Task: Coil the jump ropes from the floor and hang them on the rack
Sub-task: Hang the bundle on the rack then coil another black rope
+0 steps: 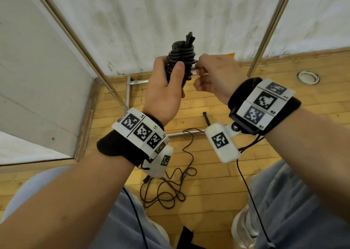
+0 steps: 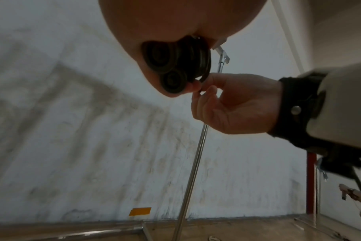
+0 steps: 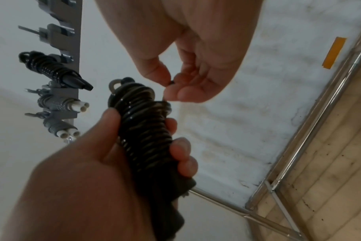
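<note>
Rope wound tight around its two handles makes a black bundle (image 1: 180, 63), held upright in front of the person at chest height, well clear of the floor. The left hand (image 1: 166, 89) grips the lower half of the bundle, thumb lying up its near side and fingers curled round the far side. The right hand (image 1: 217, 74) is just beside the bundle on its right, pinching the loose end of the cord (image 3: 171, 82) between thumb and forefinger close to the upper coils, the other fingers curled in.

A second jump rope (image 1: 170, 180) lies loose and tangled on the wooden floor (image 1: 217, 192) between the person's legs, one black handle (image 1: 206, 118) pointing toward the wall.

The rack (image 3: 72, 40) shows in the right wrist view as a grey vertical strip with pegs, up and to the left of the hands and apart from them. A black coiled rope (image 3: 52, 68) and two grey ones with white handles (image 3: 62, 104) already hang on pegs, while the pegs above them look bare. Slanted metal poles (image 1: 272, 27) stand on either side of the hands, with open air between them, and a base rail (image 1: 138, 82) runs along the foot of the white wall (image 1: 170, 12)
</note>
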